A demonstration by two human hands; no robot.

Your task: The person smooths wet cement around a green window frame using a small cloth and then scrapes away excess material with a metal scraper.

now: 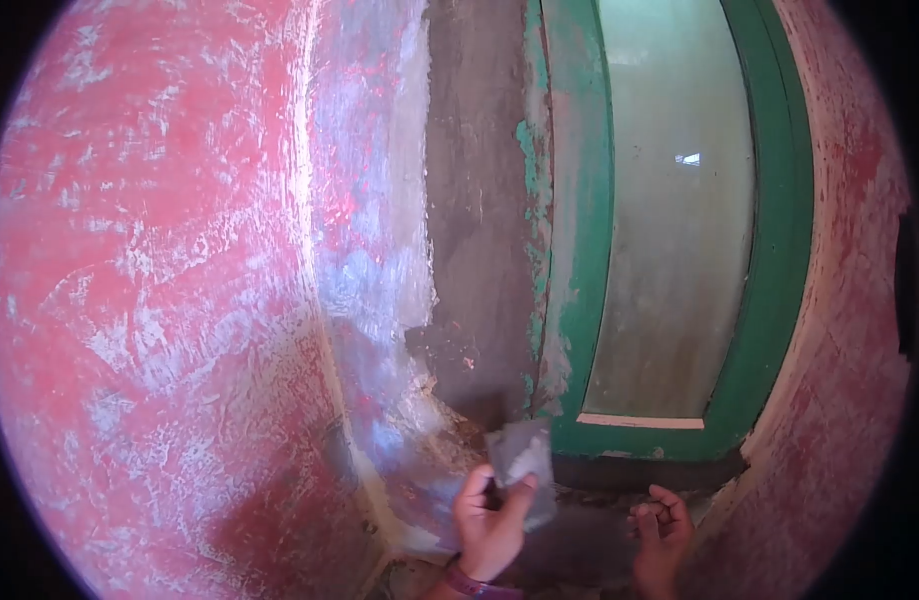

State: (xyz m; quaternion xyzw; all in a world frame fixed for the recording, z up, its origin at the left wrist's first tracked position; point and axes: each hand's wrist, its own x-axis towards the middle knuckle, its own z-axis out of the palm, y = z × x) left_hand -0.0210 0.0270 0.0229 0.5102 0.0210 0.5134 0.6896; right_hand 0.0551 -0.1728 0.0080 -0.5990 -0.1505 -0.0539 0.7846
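Observation:
My left hand (492, 525) is closed, pinching a thin grey squarish sheet that looks like sandpaper (523, 455) between thumb and fingers. A pale patch shows on the sheet just above the thumb. Behind it are the foot of the patchy wall and a bare brown-grey strip (480, 200) beside the door frame. Lower right, my right hand (663, 535) is raised with its fingers curled toward the thumb. Whether anything small is in those fingers cannot be made out. It is nearest to the dark sill (650, 472) below the green frame.
A green frame (780, 200) with flaking paint holds a pale glass-like panel (675, 230). A scuffed pink wall (150, 250) fills the left, meeting a whitish-blue patchy strip (370, 200) at a corner. Another reddish wall (860, 350) borders the right. Broken plaster (445, 425) shows low down.

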